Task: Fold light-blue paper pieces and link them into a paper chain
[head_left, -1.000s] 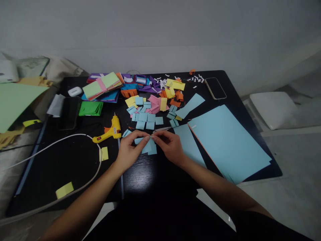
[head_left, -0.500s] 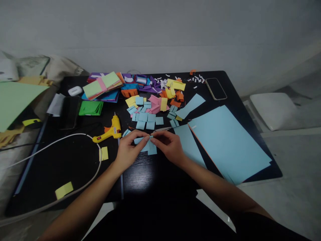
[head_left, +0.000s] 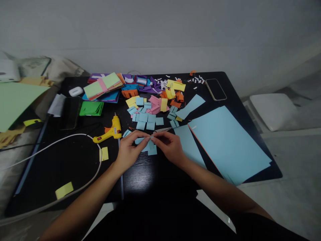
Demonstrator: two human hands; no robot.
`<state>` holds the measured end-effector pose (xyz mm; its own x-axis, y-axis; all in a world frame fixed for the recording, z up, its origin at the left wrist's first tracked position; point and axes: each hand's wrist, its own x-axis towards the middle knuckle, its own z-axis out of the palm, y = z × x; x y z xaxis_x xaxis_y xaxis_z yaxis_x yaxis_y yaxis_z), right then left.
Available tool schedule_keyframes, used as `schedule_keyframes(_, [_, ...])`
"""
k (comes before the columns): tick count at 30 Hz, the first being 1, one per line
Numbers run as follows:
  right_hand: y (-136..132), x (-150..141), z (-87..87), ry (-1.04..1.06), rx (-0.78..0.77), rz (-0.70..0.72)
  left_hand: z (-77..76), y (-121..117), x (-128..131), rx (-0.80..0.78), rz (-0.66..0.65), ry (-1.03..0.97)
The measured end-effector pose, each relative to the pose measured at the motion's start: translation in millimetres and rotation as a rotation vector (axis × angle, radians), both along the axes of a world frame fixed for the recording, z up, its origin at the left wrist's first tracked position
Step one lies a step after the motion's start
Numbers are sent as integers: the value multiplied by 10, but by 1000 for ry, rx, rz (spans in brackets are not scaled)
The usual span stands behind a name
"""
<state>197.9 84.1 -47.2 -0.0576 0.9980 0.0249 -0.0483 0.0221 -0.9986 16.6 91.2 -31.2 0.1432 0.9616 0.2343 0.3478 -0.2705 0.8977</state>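
Note:
Between my fingertips is a small light-blue paper piece [head_left: 151, 137], pinched from the left by my left hand [head_left: 130, 147] and from the right by my right hand [head_left: 169, 144]. The fingers cover much of it. Under and beside the hands lie more light-blue paper pieces [head_left: 152, 149]. Just beyond them is a group of cut blue paper squares [head_left: 143, 117], some with folds. A pair of scissors [head_left: 163, 129] lies partly hidden behind my right hand. To the left rests a yellow glue gun [head_left: 110, 131].
Large blue sheets [head_left: 228, 140] cover the table's right side, near a phone [head_left: 216, 89]. Paper stacks [head_left: 104, 86], green paper [head_left: 91, 108] and white scraps [head_left: 164, 84] lie toward the back. A white cable [head_left: 99, 169] loops across the left, by yellow notes [head_left: 64, 190].
Both hands stay in nearly the same place, still pinching the blue paper piece. Only slight finger movement shows.

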Motion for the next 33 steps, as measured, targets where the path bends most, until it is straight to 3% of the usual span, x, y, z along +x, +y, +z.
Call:
schedule_keyframes(8, [3,12,11,-17,-8,27,6,-9,14,-15,26,17])
schedule_keyframes(17, [21,-6,-34,146,-78,110,-28,37,-7,-158,109,-65])
schedule_keyframes(23, [75,35,-68,77,-62,13,-45,68,-18,-261,-26,-136])
schedule_keyframes(26, [91,64,-59,-8,-35,-11,-40,58,-52,-202,-122,-136])
schedule_keyframes(29, [93,70,-51,-18,-16,-12,-18,45,-85,-131,-250,-13])
schedule_keyframes(33, [98,67,-50,15,-41,-28,-4,41,-94,-61,-257,70])
